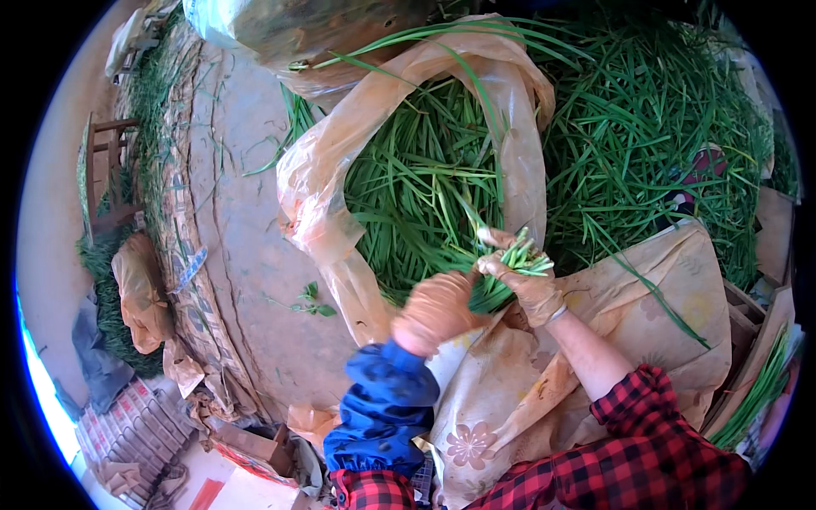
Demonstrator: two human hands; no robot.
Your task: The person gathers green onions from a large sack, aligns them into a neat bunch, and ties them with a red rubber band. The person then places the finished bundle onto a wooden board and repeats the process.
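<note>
Both hands wear stained, thin gloves and meet at the lower right rim of a plastic bag. My right hand [526,287] is closed around a bundle of green leafy stalks [524,260], its pale cut ends pointing up and right. Beside it, my left hand [437,309], blurred, touches or nears the leaves of that bundle; whether it grips them cannot be told. The translucent plastic bag [331,153], its rim rolled outward, holds many loose green leaves [414,166]. A flowered cloth [497,408] covers the lap, and a blue sleeve cover is on the left forearm.
A large heap of green leaves [625,127] lies to the right, with a shoe [704,162] among them. A full plastic sack [299,38] stands beyond the bag. At left are a wooden stool [115,172] and a tied bag [143,293]; a cardboard box [255,446] sits lower left.
</note>
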